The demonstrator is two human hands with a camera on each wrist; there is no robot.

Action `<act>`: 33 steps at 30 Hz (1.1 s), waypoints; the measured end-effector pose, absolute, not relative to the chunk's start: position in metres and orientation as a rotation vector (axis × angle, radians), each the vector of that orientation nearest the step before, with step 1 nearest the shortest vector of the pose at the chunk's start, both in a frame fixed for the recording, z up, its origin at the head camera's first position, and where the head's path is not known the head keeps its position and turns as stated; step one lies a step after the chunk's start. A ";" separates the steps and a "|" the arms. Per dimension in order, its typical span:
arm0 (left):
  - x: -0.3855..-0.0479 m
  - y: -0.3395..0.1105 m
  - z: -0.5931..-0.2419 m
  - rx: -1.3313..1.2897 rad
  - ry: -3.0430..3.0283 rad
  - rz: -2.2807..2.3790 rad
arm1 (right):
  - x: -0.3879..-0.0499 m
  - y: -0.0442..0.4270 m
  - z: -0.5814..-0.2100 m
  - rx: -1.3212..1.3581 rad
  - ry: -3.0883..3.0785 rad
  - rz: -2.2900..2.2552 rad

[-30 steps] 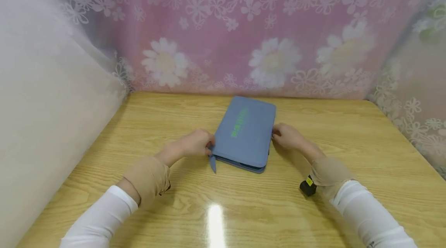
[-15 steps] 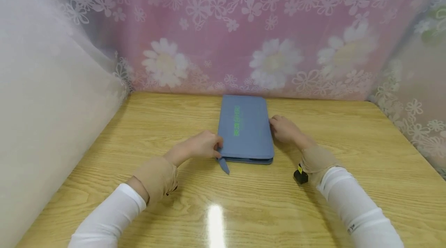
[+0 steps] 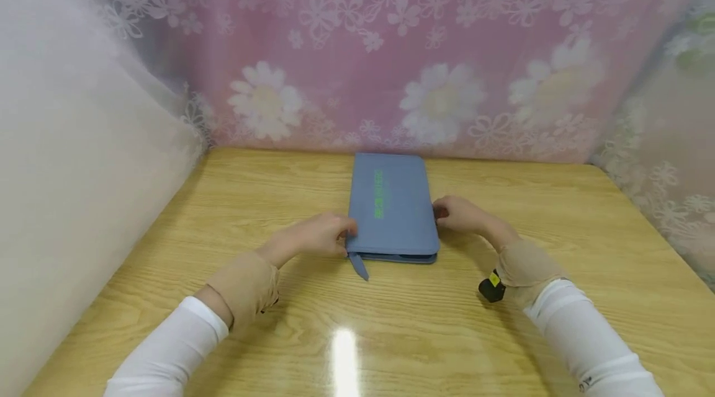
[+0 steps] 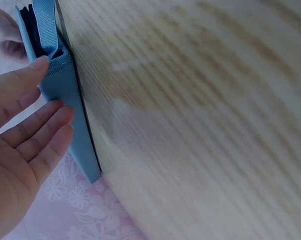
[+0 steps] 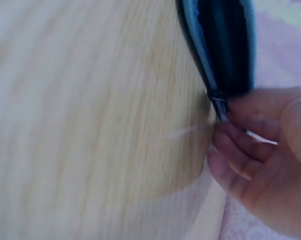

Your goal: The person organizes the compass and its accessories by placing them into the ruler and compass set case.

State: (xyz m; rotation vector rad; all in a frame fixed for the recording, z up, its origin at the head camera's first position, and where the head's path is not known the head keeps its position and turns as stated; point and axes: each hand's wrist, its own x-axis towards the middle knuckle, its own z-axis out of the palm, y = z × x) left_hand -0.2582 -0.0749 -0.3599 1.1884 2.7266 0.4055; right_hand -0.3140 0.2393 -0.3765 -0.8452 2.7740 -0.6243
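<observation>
A blue zip case [image 3: 393, 205] with green lettering lies flat on the wooden table, its strap [image 3: 359, 265] poking out at the near left corner. My left hand [image 3: 321, 234] holds that corner, the thumb by the strap's base and other fingers along the spine in the left wrist view. At the opposite long edge, my right hand [image 3: 465, 216] pinches the zipper pull [image 5: 221, 111] just below its slider. The right wrist view shows the zip parted above the slider, with a dark interior [image 5: 225, 45]. My fingertips partly cover the pull.
The wooden table [image 3: 268, 186] ends at a pink floral curtain [image 3: 346, 74] behind the case. Pale cloth [image 3: 84, 155] hangs at the left, and a floral sheet [image 3: 665, 136] at the right. A small black camera [image 3: 491, 288] sits at my right wrist.
The case has turned from a slant to nearly straight and shifted slightly left. My right hand went away from me along its edge, then back nearer. My left hand stays at the corner.
</observation>
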 end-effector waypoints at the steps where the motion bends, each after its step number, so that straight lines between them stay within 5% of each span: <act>1: -0.258 -0.075 -0.360 1.186 2.731 0.390 | -0.312 0.240 -0.376 -0.827 2.743 -0.678; 10: -0.257 -0.077 -0.361 1.321 2.781 0.338 | -0.304 0.236 -0.386 -0.706 2.843 -0.709; 33: -0.262 -0.078 -0.357 1.409 2.801 0.245 | -0.264 0.251 -0.383 -1.043 2.913 -0.459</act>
